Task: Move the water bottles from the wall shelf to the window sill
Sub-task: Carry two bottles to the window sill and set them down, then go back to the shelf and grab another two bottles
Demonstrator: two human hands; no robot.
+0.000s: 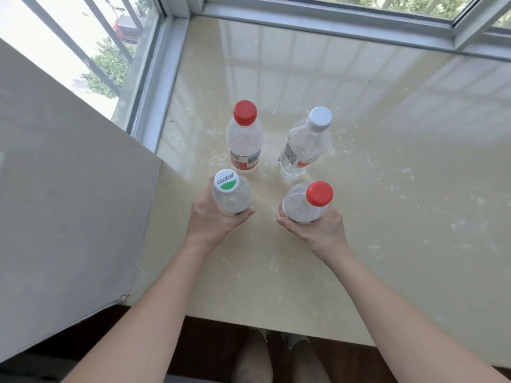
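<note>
- My left hand (210,217) gripped the green-and-white-capped bottle (231,194) just left of the frame's centre, with the fingers wrapped round its lower body.
- My right hand (318,230) gripped the lower red-capped bottle (307,203) just right of centre, with the thumb curled round its near side.
- Both held bottles were over the window sill (387,189). I could not tell whether their bases touched it.
- Above them in the frame, the upper red-capped bottle (244,136) stood upright on the sill, with the plain white-capped bottle (304,142) to its right.
- These two were apart from each other and from the held pair, so the four made a loose square.
- A grey wall slab (69,189) filled the left of the frame, its edge near my left hand.
- The window frame (154,87) ran along the sill's left and top edges.
- Through the glass at upper left, trees (110,67) and a red vehicle (125,29) showed.
- The dark floor (210,341) and my feet (276,352) lay at the bottom of the frame.
</note>
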